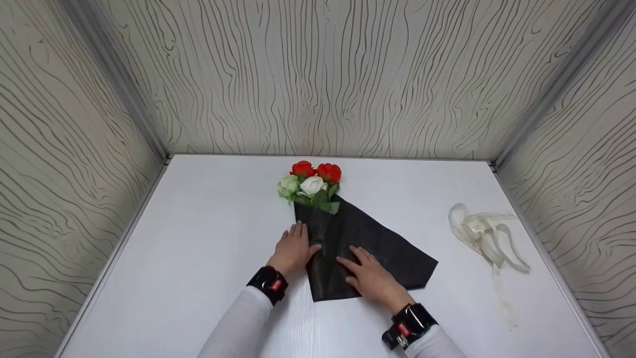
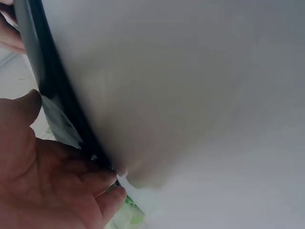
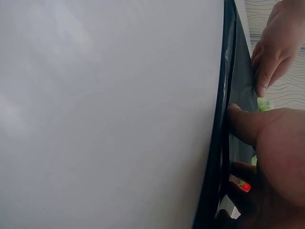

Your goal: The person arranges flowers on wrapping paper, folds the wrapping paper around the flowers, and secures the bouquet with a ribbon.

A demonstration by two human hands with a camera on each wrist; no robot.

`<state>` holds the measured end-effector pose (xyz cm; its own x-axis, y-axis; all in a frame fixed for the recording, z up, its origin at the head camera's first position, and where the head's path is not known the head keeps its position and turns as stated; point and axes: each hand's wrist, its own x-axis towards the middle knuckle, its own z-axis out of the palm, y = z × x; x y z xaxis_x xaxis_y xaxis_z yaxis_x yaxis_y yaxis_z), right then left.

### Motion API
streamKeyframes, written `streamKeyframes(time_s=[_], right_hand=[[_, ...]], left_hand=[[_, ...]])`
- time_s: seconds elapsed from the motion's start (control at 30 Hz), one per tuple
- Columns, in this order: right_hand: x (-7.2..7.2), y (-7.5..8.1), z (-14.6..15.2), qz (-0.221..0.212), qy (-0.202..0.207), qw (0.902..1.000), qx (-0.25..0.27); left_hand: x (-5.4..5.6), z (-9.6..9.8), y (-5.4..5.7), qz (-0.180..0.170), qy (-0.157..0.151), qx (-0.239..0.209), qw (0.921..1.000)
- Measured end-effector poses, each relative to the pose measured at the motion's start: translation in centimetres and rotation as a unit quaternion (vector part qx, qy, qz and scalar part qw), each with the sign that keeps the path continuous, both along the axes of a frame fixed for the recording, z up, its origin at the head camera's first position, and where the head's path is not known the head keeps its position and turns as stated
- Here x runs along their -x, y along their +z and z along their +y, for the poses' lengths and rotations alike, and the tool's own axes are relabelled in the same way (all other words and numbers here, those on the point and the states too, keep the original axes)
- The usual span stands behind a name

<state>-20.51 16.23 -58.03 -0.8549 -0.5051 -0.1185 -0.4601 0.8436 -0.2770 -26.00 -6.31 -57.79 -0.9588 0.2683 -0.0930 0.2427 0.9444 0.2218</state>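
Observation:
A bunch of flowers lies on the white table, with two red blooms (image 1: 329, 172), a white bloom (image 1: 313, 186) and a pale green bloom (image 1: 287, 186). Its stems are hidden inside a sheet of black wrapping paper (image 1: 392, 248), folded over from the left and spreading out to the right. My left hand (image 1: 292, 251) rests along the paper's left edge, fingers stretched toward the blooms and thumb on the fold. Across the lower middle of the sheet, my right hand (image 1: 372, 278) lies with spread fingers. The left wrist view shows fingertips (image 2: 112, 200) right at the paper's edge.
A loosely looped cream ribbon (image 1: 479, 228) with printed lettering lies on the table's right side, one end trailing toward the front. Patterned panels (image 1: 318, 79) enclose the white table (image 1: 208, 233) at the back and both sides.

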Motion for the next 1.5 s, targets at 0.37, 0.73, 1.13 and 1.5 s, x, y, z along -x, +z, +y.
streamKeyframes(time_s=[0.37,0.73,1.13,1.5], right_hand=[[-0.1,0.1,-0.1,-0.002,-0.002,1.0000,0.006],[-0.2,0.0,-0.1,0.008,0.005,0.9999,0.010],[0.5,0.1,0.2,0.013,0.014,0.9998,-0.007],[2.1,0.3,0.0,0.049,0.020,0.9980,-0.034]], left_hand=[[4.1,-0.9,-0.1,-0.025,0.038,-0.014,0.9989],[2.3,-0.6,-0.4,-0.005,0.014,0.005,0.9999],[-5.3,0.5,0.1,0.046,-0.083,0.051,0.9941],[-7.4,1.4,0.1,0.056,-0.192,0.049,0.9787]])
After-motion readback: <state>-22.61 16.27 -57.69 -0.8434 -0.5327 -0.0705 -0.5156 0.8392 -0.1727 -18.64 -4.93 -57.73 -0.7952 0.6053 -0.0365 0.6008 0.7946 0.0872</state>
